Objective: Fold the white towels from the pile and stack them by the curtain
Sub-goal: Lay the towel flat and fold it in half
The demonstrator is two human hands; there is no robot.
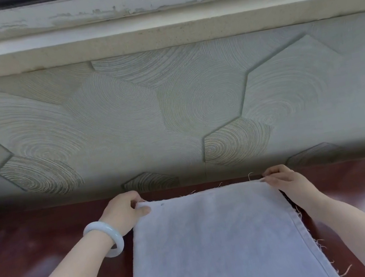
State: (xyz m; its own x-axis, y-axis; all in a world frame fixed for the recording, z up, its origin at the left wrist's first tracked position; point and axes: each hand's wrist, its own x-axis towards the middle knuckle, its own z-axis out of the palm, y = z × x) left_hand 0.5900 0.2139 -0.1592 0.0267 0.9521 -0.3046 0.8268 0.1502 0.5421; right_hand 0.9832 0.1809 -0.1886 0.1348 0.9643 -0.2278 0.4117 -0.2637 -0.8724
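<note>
I've got both hands out at the far edge of the towel (214,242). My left hand (126,211) pinches the far left corner, thumb lying on top of the cloth and the other fingers curled round the edge. My right hand (284,181) pinches the far right corner the same way, fingers bent over the hem, so the edge runs straight between the two hands. From there the white towel lies flat on the dark red surface (28,263) and runs back toward me, between my forearms, out of the bottom of the view. Loose threads stick out along the edge under my right hand and down that side. A pale bracelet (107,237) sits on my left wrist. Just beyond both hands rises a wall (171,106) with a raised hexagon pattern, and above it a window sill (159,37).
</note>
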